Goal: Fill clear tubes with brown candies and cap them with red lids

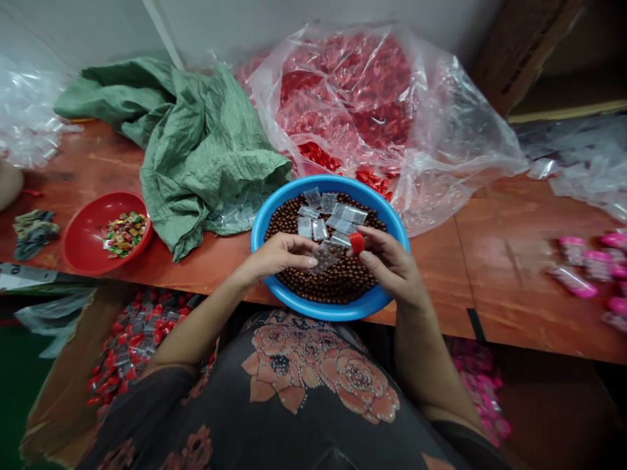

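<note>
A blue basin [330, 311] on the red-brown table holds many small brown balls [313, 287], with several clear plastic containers [353, 214] lying on top. Over the basin's left part, my left hand [281, 254] pinches a clear container [323, 258] between thumb and fingers. My right hand [394, 264], over the basin's right part, has a small red cap [357, 242] between its thumb and fingertips. The cap is a little to the right of the held container, apart from it.
Behind the basin lies a clear bag of red pieces [343, 91]. Green cloth [196, 150] and a red bowl of wrapped pieces [81, 245] are at left. Pink-capped containers [573, 281] lie at right. A carton of red-capped containers [132, 339] stands below the table edge.
</note>
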Action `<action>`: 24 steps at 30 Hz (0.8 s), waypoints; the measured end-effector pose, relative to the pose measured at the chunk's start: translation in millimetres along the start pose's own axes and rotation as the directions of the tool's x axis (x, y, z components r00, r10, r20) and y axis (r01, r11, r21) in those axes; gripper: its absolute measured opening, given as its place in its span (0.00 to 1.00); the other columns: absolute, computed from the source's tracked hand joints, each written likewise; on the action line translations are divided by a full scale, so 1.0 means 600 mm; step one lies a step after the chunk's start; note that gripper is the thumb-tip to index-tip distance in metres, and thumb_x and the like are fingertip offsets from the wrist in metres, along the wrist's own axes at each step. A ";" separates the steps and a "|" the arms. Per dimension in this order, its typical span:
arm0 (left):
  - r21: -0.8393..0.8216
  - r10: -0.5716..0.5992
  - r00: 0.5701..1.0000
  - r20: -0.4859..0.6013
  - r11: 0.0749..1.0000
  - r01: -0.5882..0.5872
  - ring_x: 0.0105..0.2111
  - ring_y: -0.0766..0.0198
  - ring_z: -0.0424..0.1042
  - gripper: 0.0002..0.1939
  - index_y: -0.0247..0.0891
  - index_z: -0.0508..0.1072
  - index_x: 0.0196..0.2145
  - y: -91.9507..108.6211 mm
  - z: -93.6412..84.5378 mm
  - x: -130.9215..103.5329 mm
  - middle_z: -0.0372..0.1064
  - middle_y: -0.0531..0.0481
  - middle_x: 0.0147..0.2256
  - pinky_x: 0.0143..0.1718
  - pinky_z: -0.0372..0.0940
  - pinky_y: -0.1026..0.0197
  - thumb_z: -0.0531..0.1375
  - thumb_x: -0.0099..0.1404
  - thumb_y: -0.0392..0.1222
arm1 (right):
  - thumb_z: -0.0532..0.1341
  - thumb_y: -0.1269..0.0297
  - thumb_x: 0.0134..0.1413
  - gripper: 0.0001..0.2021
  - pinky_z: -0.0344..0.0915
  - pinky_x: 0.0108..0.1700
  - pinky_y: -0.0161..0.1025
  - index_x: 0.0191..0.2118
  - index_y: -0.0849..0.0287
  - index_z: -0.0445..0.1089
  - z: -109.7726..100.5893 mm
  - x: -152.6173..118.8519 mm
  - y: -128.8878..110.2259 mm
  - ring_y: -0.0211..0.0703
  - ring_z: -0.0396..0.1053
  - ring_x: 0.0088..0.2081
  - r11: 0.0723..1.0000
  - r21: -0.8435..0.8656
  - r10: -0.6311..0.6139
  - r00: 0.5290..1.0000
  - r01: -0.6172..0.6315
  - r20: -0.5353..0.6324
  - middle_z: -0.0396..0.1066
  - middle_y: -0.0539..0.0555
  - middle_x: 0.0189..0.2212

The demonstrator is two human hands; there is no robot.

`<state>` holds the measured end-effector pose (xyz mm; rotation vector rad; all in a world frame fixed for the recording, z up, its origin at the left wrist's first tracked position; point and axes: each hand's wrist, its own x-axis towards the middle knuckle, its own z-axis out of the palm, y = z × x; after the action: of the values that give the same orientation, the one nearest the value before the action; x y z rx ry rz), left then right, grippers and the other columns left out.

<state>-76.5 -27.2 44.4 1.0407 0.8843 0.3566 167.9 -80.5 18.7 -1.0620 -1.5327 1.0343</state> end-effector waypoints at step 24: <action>0.056 0.139 0.990 -0.038 0.989 -0.137 0.36 0.65 0.73 0.17 0.35 0.79 0.41 -0.021 -0.009 -0.004 0.77 0.48 0.36 0.44 0.67 0.58 0.69 0.52 0.39 | 0.55 0.59 0.66 0.23 0.71 0.52 0.47 0.66 0.46 0.59 0.013 0.006 -0.001 0.44 0.73 0.45 0.971 -0.236 -0.005 0.986 0.045 0.166 0.73 0.54 0.46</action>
<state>-84.2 -31.6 33.6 1.1504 0.8650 0.4743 159.8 -78.3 18.8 -1.1400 -1.8364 0.9560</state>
